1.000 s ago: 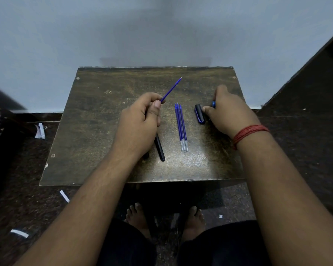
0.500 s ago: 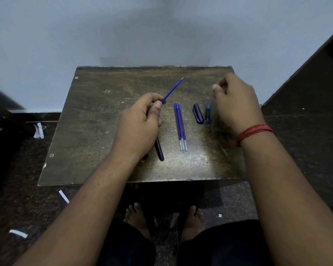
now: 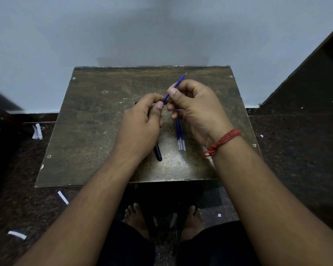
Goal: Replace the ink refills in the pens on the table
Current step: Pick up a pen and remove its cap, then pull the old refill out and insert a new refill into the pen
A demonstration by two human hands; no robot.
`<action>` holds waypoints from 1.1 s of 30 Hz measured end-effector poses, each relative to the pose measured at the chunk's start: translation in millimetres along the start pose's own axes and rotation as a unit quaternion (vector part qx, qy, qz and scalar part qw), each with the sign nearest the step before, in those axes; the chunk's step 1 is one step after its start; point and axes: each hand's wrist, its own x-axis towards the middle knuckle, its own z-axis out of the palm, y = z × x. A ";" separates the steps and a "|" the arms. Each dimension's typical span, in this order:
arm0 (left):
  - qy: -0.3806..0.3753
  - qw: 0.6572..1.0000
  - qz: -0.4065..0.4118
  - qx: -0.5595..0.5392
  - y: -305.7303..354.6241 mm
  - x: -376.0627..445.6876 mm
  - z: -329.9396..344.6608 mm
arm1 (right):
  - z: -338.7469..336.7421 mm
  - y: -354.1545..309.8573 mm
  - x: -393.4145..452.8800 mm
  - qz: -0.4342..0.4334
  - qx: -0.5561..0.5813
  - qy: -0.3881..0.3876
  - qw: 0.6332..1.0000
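Dim, cool-toned indoor light. A soft sheen glares on the near part of the table [image 3: 177, 164]; its far part is duller. A vague grey shadow sits on the wall [image 3: 152, 35] behind. The floor [image 3: 296, 150] is very dark with detail mostly lost, and the space under the table is nearly black. Wide-angle bending shows at the edges and forearms look stretched. Overall slightly soft and noisy.

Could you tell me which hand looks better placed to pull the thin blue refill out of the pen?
Probably the right hand: its fingers pinch the thin blue refill near its tip, while the left hand is wrapped around the pen body, steadying it.
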 end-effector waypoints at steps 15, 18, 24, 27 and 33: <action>0.011 1.000 -0.017 -0.016 -3.0 0.1 -1.4 | -88.8 -14.2 14.0 0.056 -0.590 0.134 0.794; 0.012 1.000 -0.021 -0.017 -6.4 1.6 -1.5 | -86.1 -6.9 18.9 0.073 -0.609 0.123 0.781; 0.017 0.999 -0.023 -0.016 -6.4 1.5 -2.4 | -84.4 -5.9 19.0 0.074 -0.617 0.123 0.774; 0.032 0.999 -0.028 -0.014 -5.4 1.8 -3.5 | -84.3 -5.3 19.2 0.080 -0.611 0.123 0.778; 0.040 0.998 -0.044 -0.022 -5.6 2.5 -3.1 | -87.2 -4.7 19.3 0.083 -0.603 0.121 0.784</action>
